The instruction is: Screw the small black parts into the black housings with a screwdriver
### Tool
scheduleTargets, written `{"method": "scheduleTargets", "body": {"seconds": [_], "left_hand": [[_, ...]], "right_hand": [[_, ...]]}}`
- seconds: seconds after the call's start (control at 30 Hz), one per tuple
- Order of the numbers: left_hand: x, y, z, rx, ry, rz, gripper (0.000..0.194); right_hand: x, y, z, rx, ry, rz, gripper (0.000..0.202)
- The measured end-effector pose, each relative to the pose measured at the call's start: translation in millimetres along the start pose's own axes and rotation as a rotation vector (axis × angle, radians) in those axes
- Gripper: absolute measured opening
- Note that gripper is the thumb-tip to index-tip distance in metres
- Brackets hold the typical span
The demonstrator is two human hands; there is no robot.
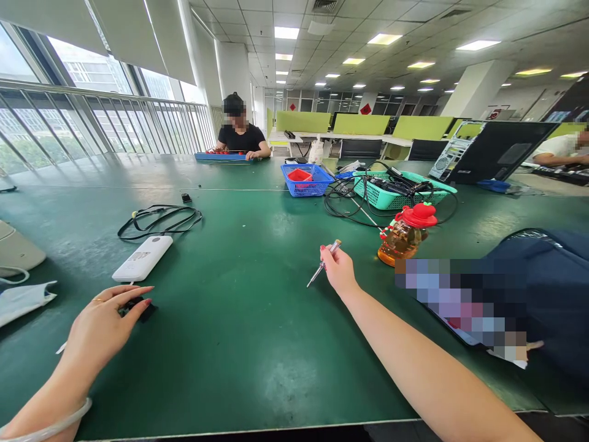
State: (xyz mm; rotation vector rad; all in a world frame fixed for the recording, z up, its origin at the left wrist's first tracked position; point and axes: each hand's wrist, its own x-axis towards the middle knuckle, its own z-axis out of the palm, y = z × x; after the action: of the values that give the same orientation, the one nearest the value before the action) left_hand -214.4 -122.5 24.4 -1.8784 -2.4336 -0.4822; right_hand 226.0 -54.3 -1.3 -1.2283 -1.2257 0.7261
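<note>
At the lower left, my left hand (103, 322) has its thumb and fingers closed around a small black part (146, 312) at the tabletop; much of the part is hidden under the fingers. A thin-shafted screwdriver (315, 274) is pinched in my right hand (339, 267), its tip slanting down to the left towards the table. The two hands are well apart. Just beyond my left hand lies a white power bank (143, 258), and a black cable (159, 224) is coiled behind it.
A bottle of amber drink (400, 242) with a red lid stands on the green table (257, 356). Behind are a blue basket (307, 187) and a green basket (391, 199) with cables. Dark cloth (552, 294) lies at right. Someone (242, 132) sits opposite.
</note>
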Motion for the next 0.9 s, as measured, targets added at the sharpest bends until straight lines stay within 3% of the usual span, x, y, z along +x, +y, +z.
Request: {"method": "scheduleTargets", "body": {"seconds": [0.1,0.33,0.67,0.9], "left_hand": [[-3,0,0.2,0.042,-0.002,0.059,0.048],[-6,-7,9.7,0.131,0.144,0.276,0.054],[-1,-11,11.6,0.169,-0.034,0.324,0.059],[-6,-25,12.7,0.03,-0.047,0.321,0.057]], "right_hand": [[0,1,0,-0.001,0.001,-0.005,0.047],[1,3,0,-0.008,-0.004,-0.012,0.046],[2,4,0,-0.01,0.003,-0.014,0.046],[2,3,0,-0.008,0.012,-0.008,0.046]]}}
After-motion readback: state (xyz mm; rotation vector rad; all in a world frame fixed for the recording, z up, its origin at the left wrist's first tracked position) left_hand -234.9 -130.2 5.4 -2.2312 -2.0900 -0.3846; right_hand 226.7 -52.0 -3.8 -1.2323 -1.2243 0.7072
